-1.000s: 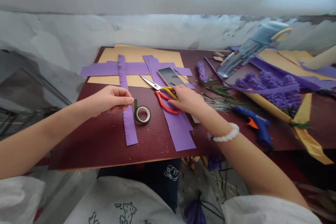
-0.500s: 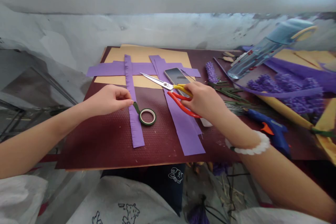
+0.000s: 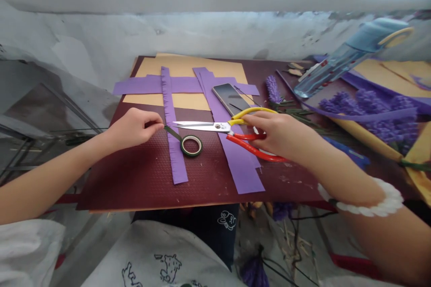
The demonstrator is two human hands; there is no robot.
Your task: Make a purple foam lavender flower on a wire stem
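Observation:
My left hand (image 3: 139, 125) pinches the loose end of green tape, which runs to a green tape roll (image 3: 191, 145). The roll hangs or rests by the right side of a fringed purple paper strip (image 3: 175, 152). In my right hand (image 3: 276, 132) are scissors (image 3: 218, 127) with one yellow and one red handle. Their blades look nearly closed and point left, above the tape and across the fringed strip. Under and behind the scissors lie plain purple strips (image 3: 247, 179) and a phone (image 3: 229, 95).
Yellow paper (image 3: 222, 68) and a purple strip (image 3: 134, 85) lie at the back of the dark red table (image 3: 131, 179). Rightward are a small purple flower (image 3: 273, 89), a blue bottle (image 3: 350, 58), a purple bouquet (image 3: 380, 112) and a blue glue gun (image 3: 350, 152), partly behind my right arm.
The scissors have swung to point left, lower and nearer the tape, and their blades look slightly apart no longer clearly. My left hand has moved slightly left, drawing out more tape.

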